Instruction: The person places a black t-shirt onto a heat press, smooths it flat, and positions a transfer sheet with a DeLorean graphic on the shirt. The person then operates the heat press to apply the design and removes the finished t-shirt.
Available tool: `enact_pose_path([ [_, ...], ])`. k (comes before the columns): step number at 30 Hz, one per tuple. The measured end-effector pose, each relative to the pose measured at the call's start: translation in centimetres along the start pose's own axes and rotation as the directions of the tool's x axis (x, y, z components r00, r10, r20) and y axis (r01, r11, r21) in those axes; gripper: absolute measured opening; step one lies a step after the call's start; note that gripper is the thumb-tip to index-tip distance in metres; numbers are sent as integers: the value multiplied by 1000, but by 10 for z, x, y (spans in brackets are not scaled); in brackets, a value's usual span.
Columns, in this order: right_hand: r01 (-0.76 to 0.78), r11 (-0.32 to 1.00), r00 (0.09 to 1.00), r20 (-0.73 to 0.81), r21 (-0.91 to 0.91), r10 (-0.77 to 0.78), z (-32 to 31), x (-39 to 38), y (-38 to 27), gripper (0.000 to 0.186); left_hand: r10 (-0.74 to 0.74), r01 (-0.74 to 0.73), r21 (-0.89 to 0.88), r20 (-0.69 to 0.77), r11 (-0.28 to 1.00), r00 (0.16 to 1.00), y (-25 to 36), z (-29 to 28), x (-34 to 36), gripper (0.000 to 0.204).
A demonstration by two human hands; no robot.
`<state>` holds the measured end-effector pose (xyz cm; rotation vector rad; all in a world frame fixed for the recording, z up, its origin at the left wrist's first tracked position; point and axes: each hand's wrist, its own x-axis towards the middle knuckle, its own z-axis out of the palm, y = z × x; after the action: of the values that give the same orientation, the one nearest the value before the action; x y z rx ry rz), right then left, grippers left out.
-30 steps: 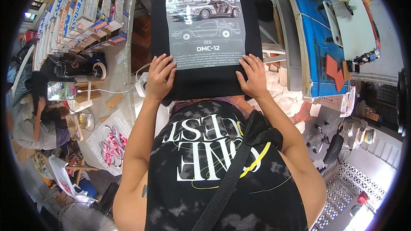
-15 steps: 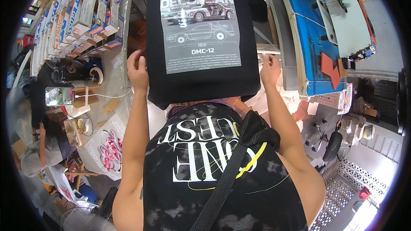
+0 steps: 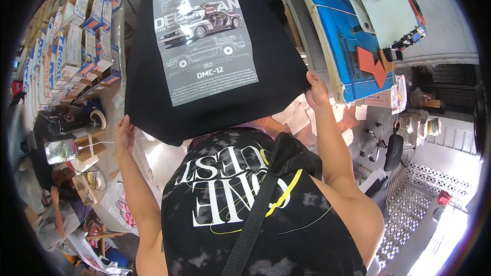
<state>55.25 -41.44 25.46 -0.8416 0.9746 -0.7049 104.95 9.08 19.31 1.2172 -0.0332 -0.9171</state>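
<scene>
A black T-shirt [image 3: 225, 115] spreads out in front of me, its lower edge close to my body. On it lies a grey rectangular print [image 3: 209, 46] of cars with lettering, glossy where light catches it. My left hand [image 3: 124, 137] pinches the shirt's edge at its near left corner. Farther up on the other side, my right hand [image 3: 318, 92] has thumb and fingers closed on the right edge. Between the two hands the cloth is drawn wide, and the whole shirt is tilted. Whatever supports it underneath is hidden.
Long boxes [image 3: 76, 46] are stacked at left, above a phone [image 3: 60, 152] on a stand with a cable. Right of the shirt stands a blue-topped bench [image 3: 337, 36] with orange pieces [image 3: 365, 61]. Another person [image 3: 56, 225] is at lower left; an office chair [image 3: 394, 151] stands at right.
Both hands, beside the shirt before, now grip its edges. The shirt's lower part has been pulled wider, and the shirt with its print has turned and shifted left in view.
</scene>
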Motion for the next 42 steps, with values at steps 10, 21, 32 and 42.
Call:
enact_pose_path([
  [10,47,993,999,20,-113,-45,-19,11,8,30,36,14,242,-201,970,979,14,11,-18,34],
  [21,-9,961,992,-121,-278,-26,-20,14,12,26,134,-94,217,-174,972,976,15,28,-21,25],
  [32,559,-63,569,438,-827,-696,52,-33,-44,14,725,-441,896,277,42,630,-12,129,-31,22],
  [42,-75,-176,475,120,-981,-872,-31,-12,-251,51,650,-582,799,522,-148,552,-27,213,-39,19],
])
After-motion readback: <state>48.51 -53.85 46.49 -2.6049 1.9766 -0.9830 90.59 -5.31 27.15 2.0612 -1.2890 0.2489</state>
